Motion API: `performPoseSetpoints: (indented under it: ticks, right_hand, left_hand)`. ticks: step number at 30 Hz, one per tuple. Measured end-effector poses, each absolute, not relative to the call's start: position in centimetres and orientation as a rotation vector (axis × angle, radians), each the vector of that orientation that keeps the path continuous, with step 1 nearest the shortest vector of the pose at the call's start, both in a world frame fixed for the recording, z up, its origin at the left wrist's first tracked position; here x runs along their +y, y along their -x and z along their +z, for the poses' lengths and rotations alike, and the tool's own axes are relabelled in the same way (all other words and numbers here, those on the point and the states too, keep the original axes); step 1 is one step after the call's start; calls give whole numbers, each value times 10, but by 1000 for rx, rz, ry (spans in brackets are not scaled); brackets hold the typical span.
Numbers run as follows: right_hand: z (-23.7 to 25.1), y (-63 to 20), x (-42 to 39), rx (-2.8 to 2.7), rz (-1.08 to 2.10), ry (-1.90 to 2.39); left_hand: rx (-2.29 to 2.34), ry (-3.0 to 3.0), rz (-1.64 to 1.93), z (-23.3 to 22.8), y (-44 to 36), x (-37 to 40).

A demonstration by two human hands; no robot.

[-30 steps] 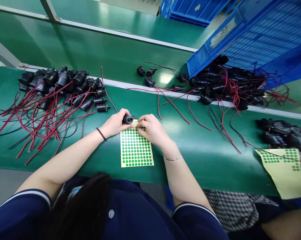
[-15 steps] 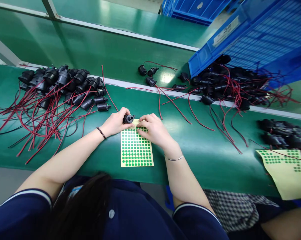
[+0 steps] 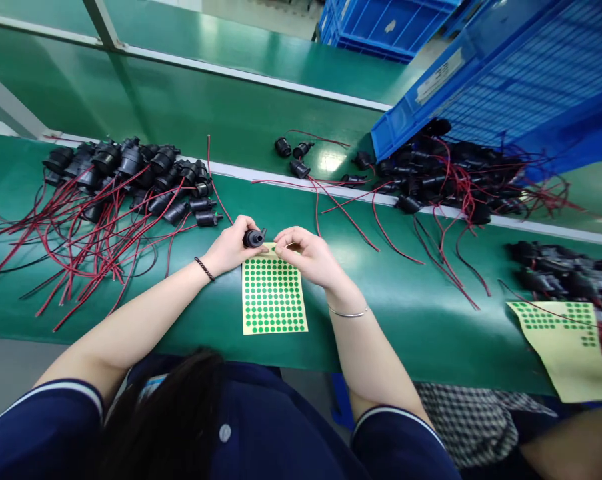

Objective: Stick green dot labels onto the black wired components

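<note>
My left hand (image 3: 233, 245) is closed around a small black pump (image 3: 253, 239), its nozzle pointing toward me. The pump is held over the top left edge of a pale yellow sticker sheet (image 3: 275, 293) covered with rows of round green dots. Just right of the pump, my right hand (image 3: 303, 250) has thumb and forefinger pinched together above the sheet's top edge. Whatever sits between those fingertips is too small to make out. The sheet lies flat on the green table (image 3: 381, 320).
Black pumps with red and black wires (image 3: 131, 160) are heaped at the left. More pumps (image 3: 455, 167) spill from a tilted blue crate (image 3: 441, 73) at the right. A second, partly used sticker sheet (image 3: 565, 353) hangs over the table edge near a neighbouring person's arm (image 3: 575, 447).
My right thumb and forefinger have come together and lifted slightly off the dots. The pump in my left hand has shifted a little left, its nozzle turned more toward me.
</note>
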State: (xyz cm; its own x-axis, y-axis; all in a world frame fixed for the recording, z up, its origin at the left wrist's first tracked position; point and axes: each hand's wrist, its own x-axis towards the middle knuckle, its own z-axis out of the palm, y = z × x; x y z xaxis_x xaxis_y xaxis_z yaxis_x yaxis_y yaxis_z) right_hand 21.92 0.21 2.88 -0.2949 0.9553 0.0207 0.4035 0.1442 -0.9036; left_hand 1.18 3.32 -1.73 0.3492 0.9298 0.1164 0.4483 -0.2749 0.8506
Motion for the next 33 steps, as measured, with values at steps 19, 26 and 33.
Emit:
performPoseSetpoints:
  ticks: [19, 26, 33]
  right_hand:
    - [38, -181, 12, -1295, 1494, 1293]
    - [35, -181, 10, -1354, 1416, 1361]
    - [35, -178, 9, -1420, 1282, 1408]
  left_hand:
    - [1176, -1960, 912, -14, -10, 37]
    - [1186, -2020, 875, -14, -9, 35]
    - [1222, -2063, 838, -14, -8, 36]
